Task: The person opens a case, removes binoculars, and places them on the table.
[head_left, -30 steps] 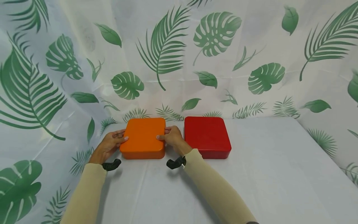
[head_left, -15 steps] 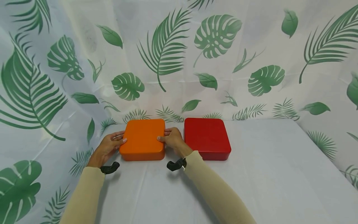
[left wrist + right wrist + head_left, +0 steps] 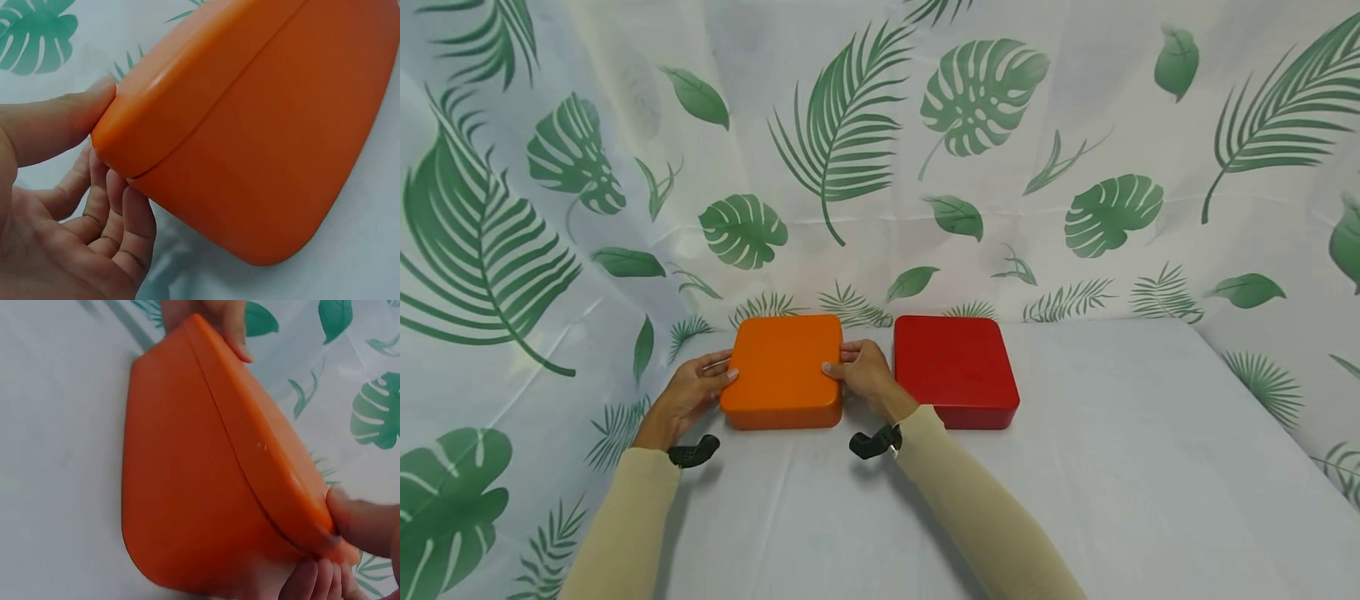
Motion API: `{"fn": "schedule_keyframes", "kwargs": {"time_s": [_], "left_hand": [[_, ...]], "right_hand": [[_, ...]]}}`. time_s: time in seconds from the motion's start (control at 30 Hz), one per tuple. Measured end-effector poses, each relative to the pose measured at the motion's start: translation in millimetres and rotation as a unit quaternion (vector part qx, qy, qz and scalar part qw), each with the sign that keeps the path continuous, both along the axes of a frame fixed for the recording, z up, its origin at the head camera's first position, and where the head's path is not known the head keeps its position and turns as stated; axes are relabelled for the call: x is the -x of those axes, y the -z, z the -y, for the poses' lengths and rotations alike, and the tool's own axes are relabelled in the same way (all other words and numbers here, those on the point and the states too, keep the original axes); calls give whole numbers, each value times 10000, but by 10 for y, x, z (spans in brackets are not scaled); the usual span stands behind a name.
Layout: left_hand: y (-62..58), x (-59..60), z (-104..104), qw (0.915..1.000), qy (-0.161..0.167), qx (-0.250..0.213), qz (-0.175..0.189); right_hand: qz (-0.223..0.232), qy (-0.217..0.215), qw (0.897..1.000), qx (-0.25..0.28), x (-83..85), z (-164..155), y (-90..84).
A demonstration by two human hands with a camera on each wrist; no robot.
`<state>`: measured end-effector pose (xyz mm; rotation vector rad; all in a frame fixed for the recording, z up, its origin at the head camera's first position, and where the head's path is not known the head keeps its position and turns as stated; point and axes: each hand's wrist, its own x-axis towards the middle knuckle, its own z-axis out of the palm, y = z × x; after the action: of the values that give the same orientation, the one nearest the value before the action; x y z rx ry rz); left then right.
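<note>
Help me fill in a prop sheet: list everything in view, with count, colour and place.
Table: 1, white, across the head view's lower part
Orange box: 1, orange, far left on the table
Red box: 1, red, right of the orange box
Backdrop: sheet count unclear, white with green leaves, behind and beside the table
Wrist devices: 2, black, near the orange box's front corners
Sleeves: 2, beige, from the bottom edge
Left hand: 1, bare, gripping the orange box's left side
Right hand: 1, bare, gripping its right side

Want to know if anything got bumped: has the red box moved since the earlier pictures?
No. The red box shows no visible shift against the leaf printed on the cloth behind.
</note>
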<state>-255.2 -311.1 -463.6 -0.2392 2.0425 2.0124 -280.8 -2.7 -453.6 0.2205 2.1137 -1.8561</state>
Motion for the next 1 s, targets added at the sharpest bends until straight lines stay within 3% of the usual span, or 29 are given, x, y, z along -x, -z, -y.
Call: {"fn": "schedule_keyframes", "kwargs": {"time_s": [0.17, 0.57, 1.0], "left_hand": [[-48, -42, -14, 9981, 42, 554, -283], [-129, -122, -38, 9961, 79, 790, -372], [-285, -452, -23, 9893, 117, 1271, -702]], "right_hand": [[-77, 102, 9996, -266, -42, 28, -42], [-146, 244, 9983, -510, -150, 34, -141], [-792, 41, 9937, -797, -409, -6, -277]]}}
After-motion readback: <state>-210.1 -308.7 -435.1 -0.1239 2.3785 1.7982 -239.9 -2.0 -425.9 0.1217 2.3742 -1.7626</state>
